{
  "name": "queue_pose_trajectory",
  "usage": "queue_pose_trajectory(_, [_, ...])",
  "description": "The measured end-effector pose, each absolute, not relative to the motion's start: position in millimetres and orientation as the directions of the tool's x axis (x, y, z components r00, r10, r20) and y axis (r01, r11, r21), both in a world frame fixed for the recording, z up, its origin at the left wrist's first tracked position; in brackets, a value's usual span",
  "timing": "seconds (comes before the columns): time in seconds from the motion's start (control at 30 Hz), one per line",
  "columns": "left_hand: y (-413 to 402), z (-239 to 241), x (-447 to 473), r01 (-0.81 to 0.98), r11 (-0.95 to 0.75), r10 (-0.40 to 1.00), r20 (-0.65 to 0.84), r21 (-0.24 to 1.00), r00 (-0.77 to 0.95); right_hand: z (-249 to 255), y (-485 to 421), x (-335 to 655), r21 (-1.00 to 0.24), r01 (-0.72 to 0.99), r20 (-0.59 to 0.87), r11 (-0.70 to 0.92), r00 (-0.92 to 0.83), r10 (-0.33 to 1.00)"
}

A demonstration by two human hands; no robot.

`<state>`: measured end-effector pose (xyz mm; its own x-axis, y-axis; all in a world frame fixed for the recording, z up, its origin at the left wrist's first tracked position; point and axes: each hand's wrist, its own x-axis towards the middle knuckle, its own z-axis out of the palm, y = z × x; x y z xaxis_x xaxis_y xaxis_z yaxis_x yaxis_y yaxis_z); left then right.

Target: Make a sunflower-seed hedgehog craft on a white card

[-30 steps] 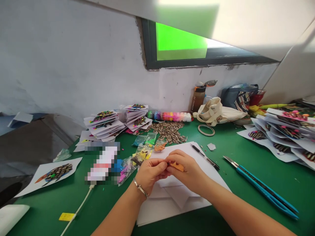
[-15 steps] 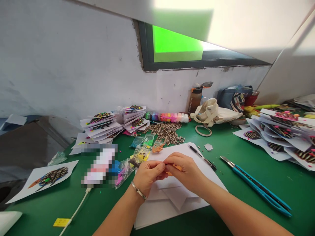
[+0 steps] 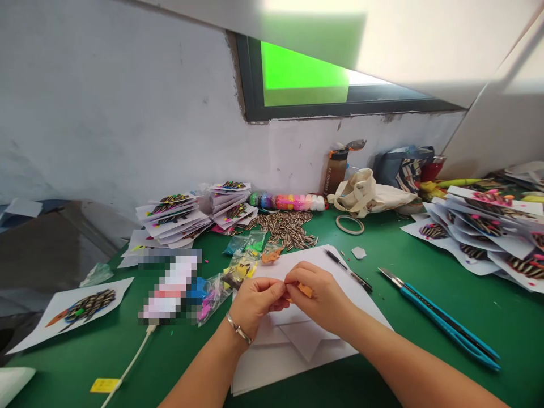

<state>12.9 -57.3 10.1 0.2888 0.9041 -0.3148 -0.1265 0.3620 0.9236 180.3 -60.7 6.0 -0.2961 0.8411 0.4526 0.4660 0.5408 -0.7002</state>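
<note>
My left hand (image 3: 260,296), with a silver bangle at the wrist, is closed in a pinch, and its fingertips meet those of my right hand (image 3: 318,290). The right thumb and forefinger are pinched too; whatever is between the fingertips is too small and hidden to make out. An orange piece (image 3: 305,290) shows through the gap of the right fingers; I cannot tell whether it is held. Both hands are above white paper sheets (image 3: 276,371). Beyond them is an orange lump in a small bag (image 3: 272,254). A black pen (image 3: 348,271) rests on the sheets' right side.
A blue-handled craft knife (image 3: 446,323) lies at right, blade bare. Striped sunflower seeds (image 3: 291,229) are heaped behind, near a tape roll (image 3: 350,225). Stacks of seed pictures (image 3: 170,218) stand left and right. Small bags of coloured clay (image 3: 212,294) and a white cable (image 3: 131,362) lie left.
Both hands stay pinched together over the paper, with only a slight shift of the right fingers. The whole view has moved a little.
</note>
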Motion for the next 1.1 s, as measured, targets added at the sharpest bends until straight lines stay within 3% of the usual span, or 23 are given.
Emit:
queue_pose_trajectory(0.63, [-55.2, 10.0, 10.3, -0.113, 0.36, 0.911, -0.323, 0.926, 0.255, 8.3, -60.1, 183.1, -0.68, 0.451, 0.449, 0.579, -0.368, 0.814])
queue_pose_trajectory(1.1, [-56.2, 9.7, 9.7, -0.075, 0.347, 0.898, -0.308, 0.935, 0.314, 9.7, -59.8, 179.7, -0.79, 0.385, 0.364, 0.477, -0.331, 0.871])
